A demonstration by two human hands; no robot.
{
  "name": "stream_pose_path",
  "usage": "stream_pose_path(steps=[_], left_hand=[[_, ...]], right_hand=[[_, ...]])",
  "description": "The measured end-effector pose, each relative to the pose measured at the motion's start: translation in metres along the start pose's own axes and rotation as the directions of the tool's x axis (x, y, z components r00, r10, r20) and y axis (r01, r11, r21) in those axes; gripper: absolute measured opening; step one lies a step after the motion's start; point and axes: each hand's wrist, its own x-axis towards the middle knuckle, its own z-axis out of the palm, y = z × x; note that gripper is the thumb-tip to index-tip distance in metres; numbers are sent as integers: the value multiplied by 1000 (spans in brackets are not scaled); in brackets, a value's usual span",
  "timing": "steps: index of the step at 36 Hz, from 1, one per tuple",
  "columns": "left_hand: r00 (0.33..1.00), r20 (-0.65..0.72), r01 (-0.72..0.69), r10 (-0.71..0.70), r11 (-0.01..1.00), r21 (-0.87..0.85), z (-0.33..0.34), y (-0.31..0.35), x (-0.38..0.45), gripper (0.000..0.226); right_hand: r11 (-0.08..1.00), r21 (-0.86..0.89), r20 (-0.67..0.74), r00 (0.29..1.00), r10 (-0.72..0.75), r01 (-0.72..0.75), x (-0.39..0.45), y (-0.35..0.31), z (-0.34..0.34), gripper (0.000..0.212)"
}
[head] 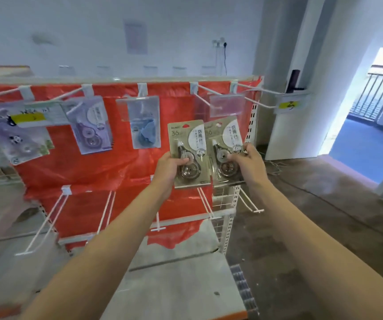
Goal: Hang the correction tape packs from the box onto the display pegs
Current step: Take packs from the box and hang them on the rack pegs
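Head cam: left hand [171, 166] clamped on tape pack [189, 153], right hand [247, 161] on second pack [226, 150]; both upright, just below peg [209, 98], right nearer.

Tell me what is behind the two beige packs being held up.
Behind the left hand's pack and the right hand's pack hangs the red plastic sheet covering the rack. The clear price holder sits above them. Whether either pack is on a peg is hidden.
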Motion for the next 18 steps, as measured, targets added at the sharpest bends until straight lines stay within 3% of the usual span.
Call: stream_pose_path(steps=[3, 8, 13, 18], left_hand=[[999, -33, -15, 15, 1000, 21, 3, 12, -7, 22], [996, -61, -57, 58, 998, 22, 0, 28, -16, 16], [996, -51, -69, 72, 995, 66, -3, 40, -30, 17], [996, -21, -84, 86, 992, 90, -10, 47, -35, 18]], right_hand=[[997, 8, 13, 997, -72, 72, 3, -8, -1, 23], [988, -48, 30, 989, -148, 149, 2, -23, 0, 44], [997, 27, 14, 997, -79, 78, 12, -27, 5, 21], [997, 72, 12, 1000, -12, 11, 13, -19, 12, 25]])
